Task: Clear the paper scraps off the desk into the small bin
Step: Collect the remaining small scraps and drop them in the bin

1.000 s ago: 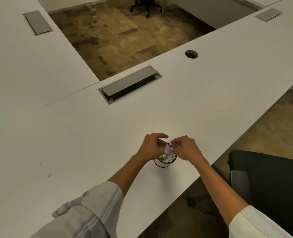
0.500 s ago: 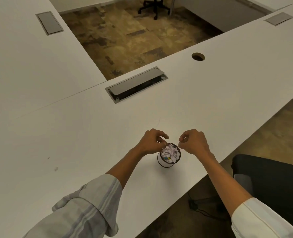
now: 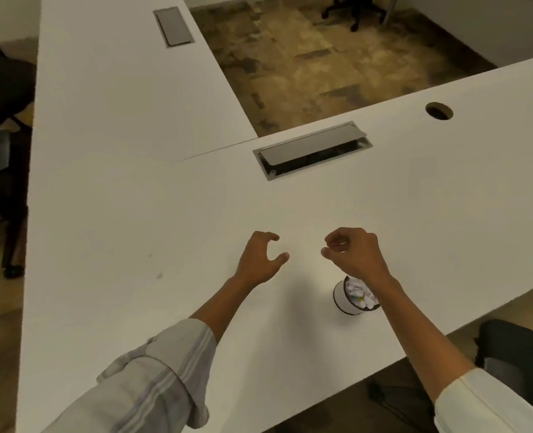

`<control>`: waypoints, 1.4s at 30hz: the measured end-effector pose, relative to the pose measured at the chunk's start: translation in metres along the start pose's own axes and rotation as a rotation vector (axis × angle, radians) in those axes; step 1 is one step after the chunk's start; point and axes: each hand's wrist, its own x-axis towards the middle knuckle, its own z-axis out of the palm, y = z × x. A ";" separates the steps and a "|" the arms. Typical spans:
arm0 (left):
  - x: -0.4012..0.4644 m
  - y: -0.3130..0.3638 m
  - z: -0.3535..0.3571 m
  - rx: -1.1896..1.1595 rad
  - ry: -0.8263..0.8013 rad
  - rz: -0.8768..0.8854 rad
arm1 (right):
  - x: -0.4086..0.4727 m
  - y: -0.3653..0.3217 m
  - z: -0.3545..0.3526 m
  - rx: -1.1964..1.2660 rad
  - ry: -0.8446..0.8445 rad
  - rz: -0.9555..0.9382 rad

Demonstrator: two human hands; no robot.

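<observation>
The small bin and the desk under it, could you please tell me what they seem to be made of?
The small bin looks like white card or thin plastic with dark rims; which one is unclear. The desk looks like matte white laminate: flat, even, without grain or glare.

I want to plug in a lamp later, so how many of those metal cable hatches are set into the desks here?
2. One cable hatch lies ahead of the hands with its lid slightly raised; the other hatch lies shut on the far left desk. Others may lie outside the frame.
</observation>
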 end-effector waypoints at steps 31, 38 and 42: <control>-0.034 -0.215 -0.159 0.815 -0.012 -0.041 | 0.041 -0.126 0.309 -0.321 -0.490 -0.295; -0.038 -0.208 -0.158 0.868 0.020 0.087 | 0.028 -0.110 0.308 -0.283 -0.485 -0.253; -0.036 -0.207 -0.156 0.754 0.013 -0.015 | 0.013 -0.092 0.298 -0.286 -0.499 -0.244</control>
